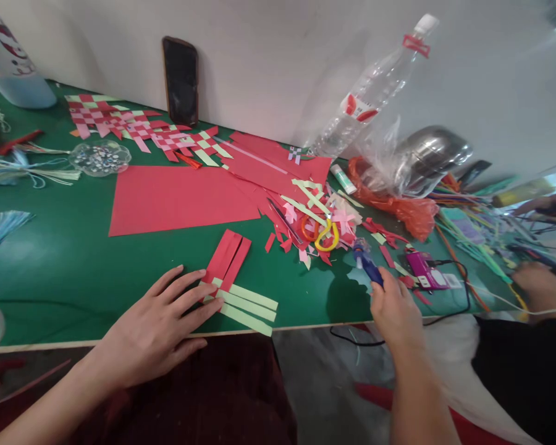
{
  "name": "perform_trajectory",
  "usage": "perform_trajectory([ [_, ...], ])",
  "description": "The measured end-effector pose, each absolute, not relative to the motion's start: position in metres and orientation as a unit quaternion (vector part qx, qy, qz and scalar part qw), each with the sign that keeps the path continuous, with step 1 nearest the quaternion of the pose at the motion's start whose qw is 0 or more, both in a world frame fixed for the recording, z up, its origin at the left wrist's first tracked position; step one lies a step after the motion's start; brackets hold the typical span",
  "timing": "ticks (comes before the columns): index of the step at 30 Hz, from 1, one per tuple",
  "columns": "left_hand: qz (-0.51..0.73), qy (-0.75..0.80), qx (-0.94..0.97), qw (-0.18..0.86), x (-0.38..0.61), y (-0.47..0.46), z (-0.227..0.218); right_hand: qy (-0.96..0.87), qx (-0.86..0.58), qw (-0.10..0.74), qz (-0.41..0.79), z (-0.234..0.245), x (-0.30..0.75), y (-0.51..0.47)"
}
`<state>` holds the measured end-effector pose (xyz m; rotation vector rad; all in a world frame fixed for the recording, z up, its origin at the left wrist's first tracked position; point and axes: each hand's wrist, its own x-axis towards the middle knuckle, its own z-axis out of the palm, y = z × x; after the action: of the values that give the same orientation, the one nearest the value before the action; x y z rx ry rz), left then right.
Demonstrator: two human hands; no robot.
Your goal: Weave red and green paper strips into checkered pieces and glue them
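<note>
My left hand (pixel 167 324) lies with its fingers spread over a small paper weave, pressing its left edge against the green table. The weave has red paper strips (pixel 229 256) pointing up and away, and pale green paper strips (pixel 248 308) running to the right. Where they cross is partly under my fingertips. To the right, my right hand (pixel 398 306) is closed around a slim blue tool (pixel 368 262) with a bluish see-through end, whose kind I cannot make out. The tool is held over the table, near a heap of red, pink and green paper scraps (pixel 301 244).
Scissors (pixel 327 236) with orange and yellow handles lie in the scraps. A red paper sheet (pixel 180 198), woven paper fish (pixel 134 127), a dish of beads (pixel 101 158) and a leaning phone (pixel 180 80) stand behind. A plastic bottle (pixel 366 93) and another person's hand (pixel 537 284) are at right.
</note>
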<state>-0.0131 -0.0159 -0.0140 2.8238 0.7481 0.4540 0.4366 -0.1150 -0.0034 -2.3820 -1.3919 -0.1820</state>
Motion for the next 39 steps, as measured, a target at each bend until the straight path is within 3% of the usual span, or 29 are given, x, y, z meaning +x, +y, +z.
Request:
perform_trajectory([
  [4,0.163,0.259,0.946,0.106,-0.013,-0.016,-0.015,-0.432,-0.858,0.276,-0.028,-0.005,0.441,-0.114],
  [11,0.167,0.264,0.943,0.115,-0.013,-0.017,-0.015,-0.327,-0.778,0.52,0.132,-0.01,0.447,-0.118],
  [17,0.159,0.254,0.949,0.1,-0.014,-0.017,-0.015,-0.252,-0.72,0.615,0.199,-0.009,0.444,-0.117],
  [27,0.162,0.254,0.948,0.105,-0.013,-0.017,-0.013,-0.23,-0.714,0.64,0.168,-0.011,0.434,-0.109],
  [39,0.16,0.257,0.947,0.107,-0.013,-0.018,-0.016,-0.256,-0.778,0.567,0.086,-0.018,0.441,-0.104],
])
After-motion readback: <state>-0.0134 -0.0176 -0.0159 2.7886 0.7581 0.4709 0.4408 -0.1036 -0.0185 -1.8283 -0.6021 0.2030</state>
